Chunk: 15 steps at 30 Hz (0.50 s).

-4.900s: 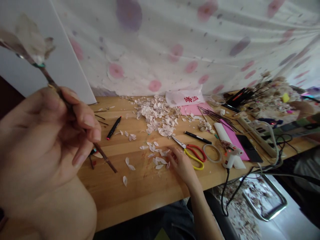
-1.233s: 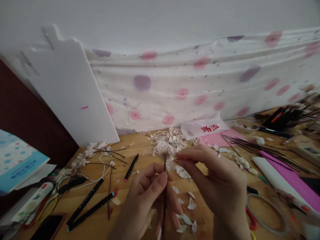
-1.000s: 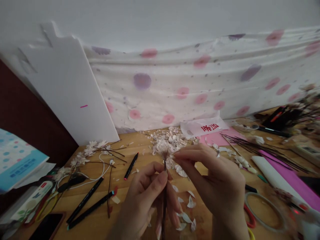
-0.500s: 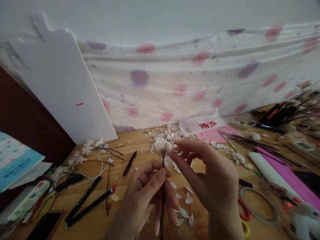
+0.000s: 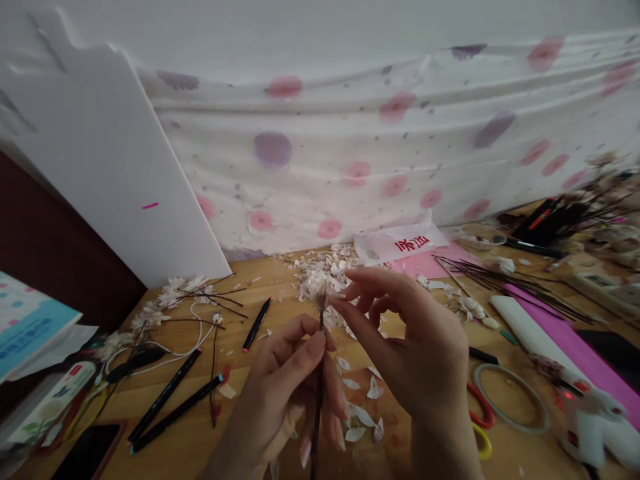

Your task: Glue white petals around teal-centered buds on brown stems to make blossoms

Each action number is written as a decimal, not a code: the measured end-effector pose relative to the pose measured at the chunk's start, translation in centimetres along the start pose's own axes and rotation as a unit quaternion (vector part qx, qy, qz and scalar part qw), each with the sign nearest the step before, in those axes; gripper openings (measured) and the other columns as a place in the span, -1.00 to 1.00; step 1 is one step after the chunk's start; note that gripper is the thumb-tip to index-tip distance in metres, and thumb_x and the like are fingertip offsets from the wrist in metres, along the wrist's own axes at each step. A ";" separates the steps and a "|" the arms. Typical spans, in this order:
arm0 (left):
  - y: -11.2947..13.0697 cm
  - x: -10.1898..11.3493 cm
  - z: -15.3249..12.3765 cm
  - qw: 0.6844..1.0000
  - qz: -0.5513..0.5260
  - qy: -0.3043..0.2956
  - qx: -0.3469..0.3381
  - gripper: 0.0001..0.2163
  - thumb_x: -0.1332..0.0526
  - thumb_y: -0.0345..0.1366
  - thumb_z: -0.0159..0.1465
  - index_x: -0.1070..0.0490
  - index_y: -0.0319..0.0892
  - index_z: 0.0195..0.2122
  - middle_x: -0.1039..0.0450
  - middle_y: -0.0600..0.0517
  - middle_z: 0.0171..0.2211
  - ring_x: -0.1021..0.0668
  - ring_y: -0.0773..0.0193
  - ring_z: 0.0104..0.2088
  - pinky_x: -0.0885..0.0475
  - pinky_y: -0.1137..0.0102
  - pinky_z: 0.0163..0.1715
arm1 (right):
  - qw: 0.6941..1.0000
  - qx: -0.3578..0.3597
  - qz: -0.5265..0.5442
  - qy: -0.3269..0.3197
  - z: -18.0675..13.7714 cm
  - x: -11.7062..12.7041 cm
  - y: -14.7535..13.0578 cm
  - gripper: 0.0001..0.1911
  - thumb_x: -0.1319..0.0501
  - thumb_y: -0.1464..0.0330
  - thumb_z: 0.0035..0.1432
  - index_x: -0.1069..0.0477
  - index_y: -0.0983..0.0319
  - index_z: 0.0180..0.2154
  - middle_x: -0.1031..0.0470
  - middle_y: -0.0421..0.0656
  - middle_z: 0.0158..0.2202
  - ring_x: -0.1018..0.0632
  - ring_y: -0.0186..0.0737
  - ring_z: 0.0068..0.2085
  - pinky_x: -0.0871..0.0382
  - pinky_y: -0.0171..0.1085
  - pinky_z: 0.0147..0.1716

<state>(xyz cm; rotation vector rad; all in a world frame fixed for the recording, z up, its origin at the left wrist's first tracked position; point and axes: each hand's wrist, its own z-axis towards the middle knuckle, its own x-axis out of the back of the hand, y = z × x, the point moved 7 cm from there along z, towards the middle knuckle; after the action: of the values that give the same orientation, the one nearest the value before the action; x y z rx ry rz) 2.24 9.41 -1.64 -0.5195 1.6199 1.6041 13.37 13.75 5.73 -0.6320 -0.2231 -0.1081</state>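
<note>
Pinched between the thumb and fingers of my left hand (image 5: pixel 287 380) is a thin dark stem (image 5: pixel 317 413), held nearly upright. A small, pale artificial-looking flower head (image 5: pixel 323 297) tops it, just above my left fingertips. My right hand (image 5: pixel 407 347) comes in from the right, thumb and index finger closed at the edge of the flower head on what looks like a pale petal (image 5: pixel 338 295). Behind the flower lies a heap of white petals (image 5: pixel 327 267), and loose petals (image 5: pixel 361 417) are scattered below my hands.
On the left are finished white blossoms (image 5: pixel 175 293), markers (image 5: pixel 165 393), a white cable (image 5: pixel 200 333) and a phone (image 5: pixel 90 453). On the right are dark stems (image 5: pixel 500 283), a tape roll (image 5: pixel 510 423), red-and-yellow handles (image 5: pixel 483 407) and a glue gun (image 5: pixel 590 407). A white board (image 5: pixel 115 167) leans behind.
The camera view has shifted slightly, so the scene sits a little further left. Both hands keep nearly the same pose at the flower, with my right fingertips still at its edge.
</note>
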 end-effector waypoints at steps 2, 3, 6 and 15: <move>0.0 0.0 0.0 1.000 -0.003 -0.002 0.001 -0.83 -0.22 -0.25 0.50 -0.56 -0.18 -0.18 -0.73 0.04 -0.49 -0.69 0.30 -0.63 -0.42 0.71 -0.76 | 1.000 0.002 -0.004 0.001 0.0 -0.1 0.0 -0.69 -0.35 0.53 0.28 -0.48 0.09 -0.01 -0.63 -0.28 -0.28 -0.57 -0.37 -0.41 -0.45 -0.36 -0.47; 0.0 0.0 0.0 1.000 -0.004 -0.001 0.000 -0.83 -0.21 -0.26 0.50 -0.56 -0.18 -0.19 -0.73 0.04 -0.49 -0.69 0.30 -0.64 -0.42 0.71 -0.76 | 1.000 0.004 -0.007 0.003 0.0 -0.1 -0.1 -0.69 -0.35 0.53 0.28 -0.48 0.09 -0.01 -0.63 -0.29 -0.29 -0.56 -0.37 -0.42 -0.44 -0.36 -0.48; 0.0 0.4 0.0 1.000 -0.002 0.004 -0.001 -0.84 -0.24 -0.26 0.48 -0.55 -0.19 -0.21 -0.72 0.05 -0.50 -0.67 0.32 -0.67 -0.43 0.69 -0.77 | 1.000 0.014 -0.018 0.009 0.0 0.0 -0.3 -0.69 -0.34 0.55 0.28 -0.47 0.10 -0.02 -0.63 -0.32 -0.31 -0.54 -0.41 -0.44 -0.41 -0.38 -0.48; 0.1 0.5 0.1 1.000 -0.006 0.002 -0.005 -0.84 -0.22 -0.27 0.49 -0.55 -0.20 -0.18 -0.73 0.05 -0.48 -0.68 0.34 -0.64 -0.45 0.70 -0.74 | 0.999 0.020 -0.030 -0.005 0.0 -0.4 -0.4 -0.67 -0.31 0.58 0.28 -0.46 0.11 0.00 -0.60 -0.32 -0.31 -0.52 -0.42 -0.44 -0.42 -0.40 -0.47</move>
<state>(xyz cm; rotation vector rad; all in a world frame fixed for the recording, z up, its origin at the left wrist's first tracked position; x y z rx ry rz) 1.90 9.60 -1.92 -0.5373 1.6102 1.6027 12.92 13.44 5.84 -0.5861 -0.2538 -0.1573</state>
